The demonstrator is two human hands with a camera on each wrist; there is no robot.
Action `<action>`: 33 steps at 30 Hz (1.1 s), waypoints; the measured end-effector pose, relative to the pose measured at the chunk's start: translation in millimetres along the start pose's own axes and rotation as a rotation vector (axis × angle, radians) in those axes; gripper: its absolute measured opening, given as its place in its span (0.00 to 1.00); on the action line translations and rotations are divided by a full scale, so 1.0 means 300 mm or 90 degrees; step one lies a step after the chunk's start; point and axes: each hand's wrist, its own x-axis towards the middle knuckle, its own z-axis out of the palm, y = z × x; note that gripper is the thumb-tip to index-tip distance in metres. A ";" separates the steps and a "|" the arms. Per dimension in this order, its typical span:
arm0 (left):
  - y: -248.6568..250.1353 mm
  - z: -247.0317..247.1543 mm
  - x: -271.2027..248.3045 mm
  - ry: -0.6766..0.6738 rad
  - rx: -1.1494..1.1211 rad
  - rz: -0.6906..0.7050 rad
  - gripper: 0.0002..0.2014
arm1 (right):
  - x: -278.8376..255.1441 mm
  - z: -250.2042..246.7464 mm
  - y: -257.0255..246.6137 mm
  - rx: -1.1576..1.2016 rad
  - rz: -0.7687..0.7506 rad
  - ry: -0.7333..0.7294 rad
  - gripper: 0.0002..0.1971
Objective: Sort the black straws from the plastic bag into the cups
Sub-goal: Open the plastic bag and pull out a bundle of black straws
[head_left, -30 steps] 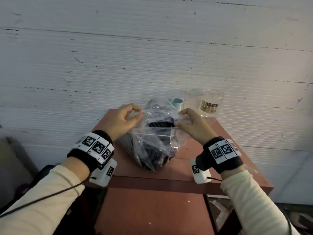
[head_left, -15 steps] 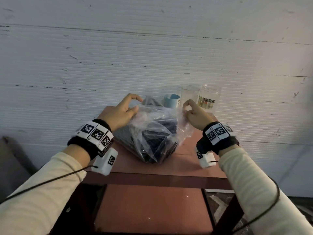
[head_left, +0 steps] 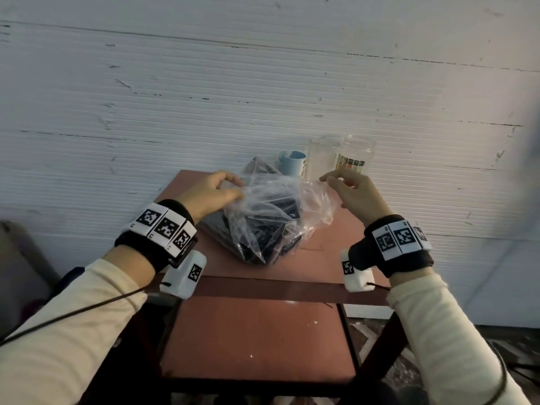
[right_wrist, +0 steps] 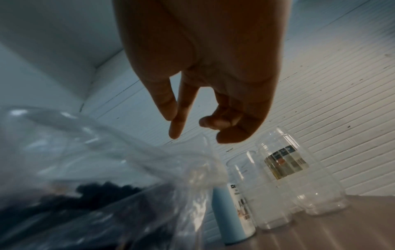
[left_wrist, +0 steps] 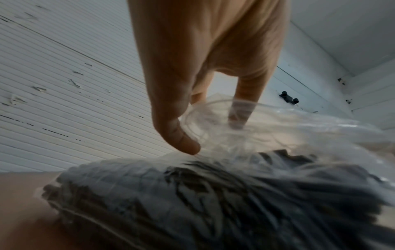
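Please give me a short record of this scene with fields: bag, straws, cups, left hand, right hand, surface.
bag: clear plastic bag lies on the table, mouth opened
straws: black straws inside the bag
cups: blue cup, clear cup, clear labelled cup, behind the bag by the wall
left hand: left hand pinches the bag's edge
right hand: right hand holds nothing
surface: red-brown table

Red table [head_left: 315,267] against white ribbed wall [head_left: 263,97]
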 end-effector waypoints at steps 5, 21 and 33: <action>0.014 0.021 -0.057 0.051 0.068 0.020 0.08 | -0.073 0.053 -0.038 -0.103 0.127 -0.147 0.27; -0.001 0.065 -0.105 -0.055 -0.030 -0.232 0.17 | -0.131 0.191 -0.065 0.124 0.303 -0.246 0.32; 0.089 0.027 -0.047 0.044 -0.354 -0.144 0.24 | -0.038 0.172 -0.157 0.359 0.094 -0.168 0.35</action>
